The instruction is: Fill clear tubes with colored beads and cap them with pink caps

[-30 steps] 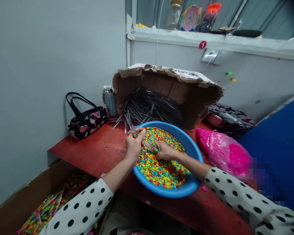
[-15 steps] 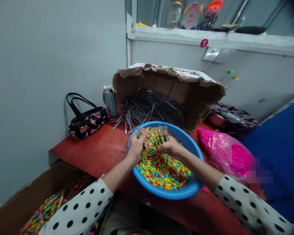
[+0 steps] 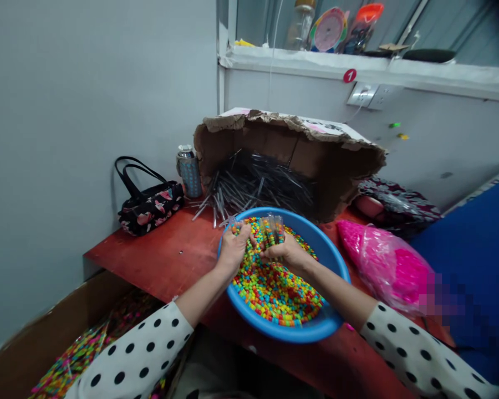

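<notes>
A blue basin [image 3: 289, 331] full of small multicoloured candies [image 3: 278, 293] stands at the front of the red table. Over its back part, my right hand [image 3: 289, 252] is closed round several clear tubes [image 3: 271, 230] that have coloured candies inside and point upward. At the basin's left side my left hand [image 3: 235, 246] is closed, with clear tube ends showing above its fingers. How many tubes it holds is hidden. The two hands are close together but apart.
Behind the basin, a torn cardboard box [image 3: 336, 160] holds a pile of clear tubes [image 3: 253, 183]. A floral handbag [image 3: 152, 208] and a flask [image 3: 189, 174] stand at left on the red table [image 3: 149, 260]. A pink plastic bag [image 3: 391, 266] lies right. Below left, a carton holds filled tubes [image 3: 70, 354].
The whole view has shifted slightly. My right hand's tubes stand a little more upright and my left fingers have moved slightly; both hands keep their hold.
</notes>
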A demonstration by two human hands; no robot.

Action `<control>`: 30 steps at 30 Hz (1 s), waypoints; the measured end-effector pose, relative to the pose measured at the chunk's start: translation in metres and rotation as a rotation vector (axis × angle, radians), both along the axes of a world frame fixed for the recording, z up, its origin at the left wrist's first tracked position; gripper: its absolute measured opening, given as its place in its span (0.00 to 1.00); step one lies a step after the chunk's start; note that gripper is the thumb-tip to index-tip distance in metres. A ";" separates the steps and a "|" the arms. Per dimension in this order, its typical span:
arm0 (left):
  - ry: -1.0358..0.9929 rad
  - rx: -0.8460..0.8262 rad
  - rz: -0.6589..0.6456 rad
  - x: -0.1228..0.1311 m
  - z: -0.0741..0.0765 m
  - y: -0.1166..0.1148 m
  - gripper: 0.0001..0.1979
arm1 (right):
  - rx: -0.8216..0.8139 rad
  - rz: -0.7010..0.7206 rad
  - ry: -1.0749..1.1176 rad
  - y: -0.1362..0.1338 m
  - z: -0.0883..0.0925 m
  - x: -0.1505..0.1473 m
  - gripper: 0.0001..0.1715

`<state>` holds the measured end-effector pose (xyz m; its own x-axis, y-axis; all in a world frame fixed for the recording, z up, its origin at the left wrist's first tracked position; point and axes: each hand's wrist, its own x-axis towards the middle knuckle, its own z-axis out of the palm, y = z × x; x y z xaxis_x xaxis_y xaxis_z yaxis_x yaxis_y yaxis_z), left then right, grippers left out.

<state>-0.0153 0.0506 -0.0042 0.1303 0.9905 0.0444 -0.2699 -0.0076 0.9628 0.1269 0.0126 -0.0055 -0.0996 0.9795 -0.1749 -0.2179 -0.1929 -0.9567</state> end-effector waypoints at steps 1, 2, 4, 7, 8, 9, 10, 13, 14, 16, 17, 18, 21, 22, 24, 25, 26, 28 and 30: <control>-0.004 -0.017 -0.015 0.000 0.001 -0.001 0.13 | 0.012 0.015 -0.014 0.000 -0.001 0.000 0.16; -0.011 -0.040 -0.045 0.000 0.003 -0.002 0.11 | 0.029 0.030 -0.031 0.001 -0.002 -0.001 0.15; -0.030 -0.074 -0.140 0.002 0.008 -0.005 0.13 | 0.079 0.049 -0.078 0.000 -0.002 -0.003 0.16; -0.037 -0.041 -0.230 0.003 0.014 -0.007 0.11 | 0.136 0.032 -0.148 -0.001 0.000 -0.008 0.21; -0.030 -0.021 -0.227 0.003 0.014 -0.007 0.10 | 0.143 0.024 -0.150 -0.002 0.001 -0.010 0.23; -0.020 -0.004 -0.207 0.003 0.014 -0.007 0.09 | 0.144 0.021 -0.133 -0.002 0.000 -0.012 0.24; -0.011 0.008 -0.182 0.003 0.013 -0.007 0.09 | 0.137 0.028 -0.100 -0.003 0.000 -0.013 0.25; -0.041 -0.010 -0.146 0.003 0.007 -0.005 0.08 | 0.089 0.059 0.028 -0.005 -0.002 -0.013 0.28; -0.075 -0.043 -0.135 0.003 0.005 -0.004 0.08 | 0.058 0.063 0.066 -0.005 -0.002 -0.013 0.27; -0.169 -0.132 -0.096 0.003 0.005 -0.002 0.09 | -0.003 0.042 0.135 -0.006 -0.002 -0.010 0.24; -0.220 -0.177 -0.069 0.003 0.006 -0.001 0.09 | -0.023 0.027 0.166 -0.006 -0.001 -0.009 0.23; -0.265 -0.214 -0.049 0.003 0.007 -0.001 0.10 | -0.035 0.015 0.191 -0.006 0.000 -0.008 0.22; -0.352 -0.246 -0.051 0.002 0.013 0.000 0.09 | -0.035 -0.009 0.217 -0.006 0.003 -0.006 0.22; -0.365 -0.238 -0.057 0.001 0.014 0.000 0.08 | -0.040 -0.015 0.204 -0.006 0.003 -0.006 0.23; -0.366 -0.217 -0.056 0.000 0.015 0.000 0.07 | -0.057 -0.039 0.156 -0.006 0.003 -0.005 0.22; -0.348 -0.207 -0.054 0.000 0.014 -0.001 0.07 | -0.065 -0.050 0.124 -0.006 0.003 -0.005 0.21; -0.315 -0.200 -0.056 -0.001 0.013 -0.001 0.08 | -0.072 -0.060 0.092 -0.006 0.002 -0.005 0.19; -0.243 -0.189 -0.069 -0.001 0.011 -0.002 0.10 | -0.071 -0.080 0.040 -0.006 0.001 -0.005 0.17; -0.199 -0.175 -0.132 -0.001 0.010 -0.004 0.13 | -0.061 -0.094 0.002 -0.005 0.001 -0.006 0.17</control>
